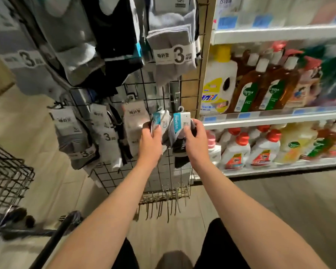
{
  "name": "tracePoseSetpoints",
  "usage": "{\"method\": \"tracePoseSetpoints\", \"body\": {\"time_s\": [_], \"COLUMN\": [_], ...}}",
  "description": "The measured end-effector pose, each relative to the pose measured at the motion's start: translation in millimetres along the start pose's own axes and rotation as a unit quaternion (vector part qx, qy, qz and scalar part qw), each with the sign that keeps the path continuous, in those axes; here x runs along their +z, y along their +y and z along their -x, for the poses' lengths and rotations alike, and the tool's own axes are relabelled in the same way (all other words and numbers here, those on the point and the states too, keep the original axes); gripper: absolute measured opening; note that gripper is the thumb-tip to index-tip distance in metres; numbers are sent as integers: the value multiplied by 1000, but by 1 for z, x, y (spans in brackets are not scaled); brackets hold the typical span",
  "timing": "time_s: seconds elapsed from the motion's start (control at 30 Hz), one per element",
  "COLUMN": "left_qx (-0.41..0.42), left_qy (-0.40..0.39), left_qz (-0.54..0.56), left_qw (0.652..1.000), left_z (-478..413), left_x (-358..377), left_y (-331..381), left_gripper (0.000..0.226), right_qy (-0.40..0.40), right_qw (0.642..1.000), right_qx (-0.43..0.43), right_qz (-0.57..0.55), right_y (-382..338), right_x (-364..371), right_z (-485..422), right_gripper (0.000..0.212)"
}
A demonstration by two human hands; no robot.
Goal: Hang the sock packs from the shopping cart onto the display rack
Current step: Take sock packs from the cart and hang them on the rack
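Both hands were up at the lower right part of the display rack (155, 88), each with its own sock pack. The left hand (150, 141) gripped the left sock pack (158, 118), its fingers (157, 131) clamped round the label card. The right hand (195, 141) gripped the right sock pack (179, 121), with the thumb across the card front and the other digits curled behind.

Both packs stood upright against the rack face. Their long axis ran vertical, plastic hanger hooks on top above the fingers, socks trailing down below the hands. They were just beside each other, not clearly touching.

A bare metal peg (174, 98) stuck out of the rack just above the right pack's hook, so the right hand looked nearer to it. That pack probably needs only a short lift and a push on. The left pack sat a little off to the peg's left.

Other hung packs (175, 55) filled the rack above and to the left of the hands. Loose spare hooks (163, 200) hung at the rack's foot.

The shopping cart (6, 177) stood well left of the rack. Its contents were dark and blurred, so it was unclear whether more packs lay in it. Store shelves (279, 117) of detergent bottles stood right of the rack.
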State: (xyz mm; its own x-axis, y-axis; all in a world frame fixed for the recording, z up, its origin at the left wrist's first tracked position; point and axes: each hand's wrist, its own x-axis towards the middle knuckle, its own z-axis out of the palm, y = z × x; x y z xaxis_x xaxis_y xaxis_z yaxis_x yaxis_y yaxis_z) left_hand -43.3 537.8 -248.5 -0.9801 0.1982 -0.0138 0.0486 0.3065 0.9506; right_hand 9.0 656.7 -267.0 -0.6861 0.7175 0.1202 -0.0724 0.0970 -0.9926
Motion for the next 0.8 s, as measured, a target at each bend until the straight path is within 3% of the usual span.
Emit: {"method": "tracePoseSetpoints", "body": {"time_s": [0.23, 0.4, 0.47, 0.53, 0.8], "left_qx": [36, 79, 84, 112, 128], "left_qy": [46, 26, 22, 14, 0], "left_qz": [11, 111, 145, 158, 87], "left_qw": [998, 990, 986, 981, 988], "left_z": [-7, 1, 2, 1, 3], "left_x": [-4, -12, -17, -20, -13], "left_y": [2, 12, 16, 17, 19], "left_gripper": [34, 17, 29, 22, 29], "right_qy": [25, 36, 39, 39, 14], "right_qw": [999, 995, 993, 992, 993], "right_qx": [-44, -97, -110, -106, -92], "right_qz": [-6, 11, 35, 49, 73], "right_y": [3, -29, -37, -39, -37], "right_x": [3, 10, 13, 15, 17], "right_z": [-8, -11, -16, -19, -24], "right_gripper": [24, 27, 27, 28, 23]}}
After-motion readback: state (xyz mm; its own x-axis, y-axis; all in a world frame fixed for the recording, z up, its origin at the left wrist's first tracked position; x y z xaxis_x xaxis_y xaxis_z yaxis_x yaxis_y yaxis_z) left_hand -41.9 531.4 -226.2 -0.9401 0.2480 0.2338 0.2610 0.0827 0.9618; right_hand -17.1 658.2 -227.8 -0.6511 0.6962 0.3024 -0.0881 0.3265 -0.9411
